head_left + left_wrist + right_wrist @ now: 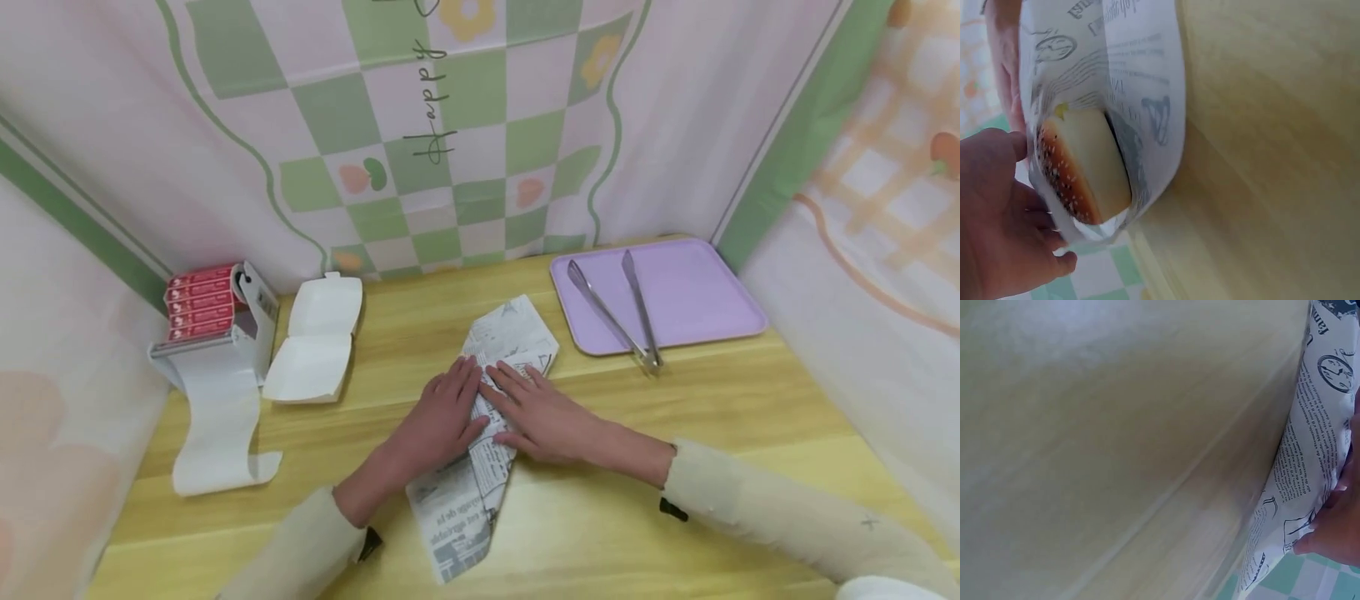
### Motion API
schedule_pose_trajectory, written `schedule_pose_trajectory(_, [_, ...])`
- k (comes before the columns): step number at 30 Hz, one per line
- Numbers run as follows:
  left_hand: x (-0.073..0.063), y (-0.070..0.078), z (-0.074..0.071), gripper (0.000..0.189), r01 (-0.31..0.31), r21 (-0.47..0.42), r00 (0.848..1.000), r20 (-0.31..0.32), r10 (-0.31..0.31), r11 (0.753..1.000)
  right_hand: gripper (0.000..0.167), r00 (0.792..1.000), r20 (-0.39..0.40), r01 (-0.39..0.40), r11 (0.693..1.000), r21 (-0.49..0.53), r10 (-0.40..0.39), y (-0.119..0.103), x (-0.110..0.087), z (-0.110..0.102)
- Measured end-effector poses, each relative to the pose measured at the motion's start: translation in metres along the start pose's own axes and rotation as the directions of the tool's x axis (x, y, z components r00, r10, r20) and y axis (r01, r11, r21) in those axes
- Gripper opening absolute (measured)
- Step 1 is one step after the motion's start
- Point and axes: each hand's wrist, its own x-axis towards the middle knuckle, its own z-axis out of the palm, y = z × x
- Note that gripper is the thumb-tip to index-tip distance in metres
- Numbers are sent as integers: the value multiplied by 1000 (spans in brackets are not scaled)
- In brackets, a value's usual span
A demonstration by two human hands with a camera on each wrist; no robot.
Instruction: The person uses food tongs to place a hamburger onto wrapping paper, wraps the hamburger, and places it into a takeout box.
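Newspaper-print wrapping paper [513, 329] lies slantwise on the table, folded over itself into a long packet. Inside its fold, the left wrist view shows a bun [1094, 169] with a browned, sesame-topped crust and a pale side; in the head view the paper hides it. My left hand [442, 417] rests along the packet's left side, fingers stretched forward. From the right, my right hand [543, 417] lies on the printed paper with its fingers spread and extended. The fingertips of both hands are close together near the packet's middle.
A lilac tray [705, 292] stands back right, with metal tongs [637, 312] lying across its front edge. At left are an open white clamshell box [315, 342] and a dispenser [258, 308] with red packs and a white paper strip [217, 425]. A patterned curtain [465, 167] hangs behind.
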Motion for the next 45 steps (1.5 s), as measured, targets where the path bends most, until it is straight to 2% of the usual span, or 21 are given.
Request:
schedule_pose_trajectory(4, [2, 4, 3, 73, 3, 60, 999, 44, -5, 998, 72, 1000, 20, -22, 1000, 19, 22, 9, 2, 4])
schedule_pose_trajectory(8, [1, 4, 5, 75, 18, 57, 998, 59, -22, 998, 70, 995, 36, -94, 994, 51, 93, 38, 2, 8])
schedule_pose_trajectory(12, [1, 5, 5, 75, 14, 49, 999, 46, -16, 999, 68, 974, 79, -213, 977, 14, 212, 77, 2, 9])
schedule_pose_trajectory(15, [0, 5, 6, 74, -4, 62, 999, 41, 2, 998, 68, 957, 99, -274, 962, 11, 271, 96, 2, 4])
schedule_pose_trajectory(19, [-2, 5, 6, 69, -32, 85, 999, 47, 28, 996, 72, 943, 47, -332, 931, 149, 329, 101, 6, -12])
schedule_pose_trajectory(21, [-2, 5, 4, 66, -26, 71, 999, 49, 22, 997, 72, 923, 12, -375, 891, 257, 384, 96, 8, -21])
schedule_pose_trajectory(24, [0, 3, 1, 59, 1, -24, 1000, 19, -1, 1000, 72, 875, 55, -454, 777, 437, 480, 87, 9, -30])
schedule_pose_trajectory(26, [2, -1, 0, 52, 12, -115, 999, -30, -15, 993, 75, 836, 145, -515, 668, 537, 529, 82, 9, -31])
schedule_pose_trajectory(29, [6, -6, -1, 41, 28, -238, 992, -111, -56, 971, 81, 777, 295, -586, 470, 660, 556, 72, 9, -26])
schedule_pose_trajectory(30, [7, -7, -1, 39, 41, -265, 988, -131, -78, 963, 83, 767, 327, -590, 407, 697, 552, 67, 9, -24])
schedule_pose_trajectory(32, [6, -7, -1, 42, 91, -298, 980, -141, -138, 950, 87, 766, 352, -565, 301, 769, 538, 56, 8, -20])
schedule_pose_trajectory(33, [6, -6, -1, 45, 121, -313, 976, -134, -170, 942, 89, 772, 351, -547, 272, 792, 530, 49, 8, -18])
schedule_pose_trajectory(34, [5, -4, 0, 50, 145, -316, 972, -132, -195, 938, 92, 781, 340, -526, 258, 811, 523, 43, 8, -16])
schedule_pose_trajectory(35, [5, -3, 0, 55, 166, -319, 968, -128, -216, 933, 94, 791, 326, -511, 267, 817, 518, 37, 7, -16])
schedule_pose_trajectory(37, [4, 1, 1, 64, 193, -344, 961, -123, -247, 919, 97, 810, 281, -479, 305, 823, 514, 26, 8, -15])
schedule_pose_trajectory(39, [5, 3, 2, 69, 210, -394, 954, -116, -276, 895, 97, 815, 226, -453, 344, 822, 534, 18, 10, -12])
schedule_pose_trajectory(40, [5, 3, 3, 71, 215, -432, 951, -113, -289, 876, 96, 814, 207, -440, 345, 829, 542, 15, 11, -11])
schedule_pose_trajectory(42, [4, 4, 4, 73, 234, -528, 939, -96, -331, 817, 92, 807, 180, -415, 325, 850, 563, 12, 13, -7])
schedule_pose_trajectory(45, [3, 2, 7, 67, 248, -672, 921, -60, -385, 698, 86, 788, 171, -391, 267, 881, 591, 9, 13, -1])
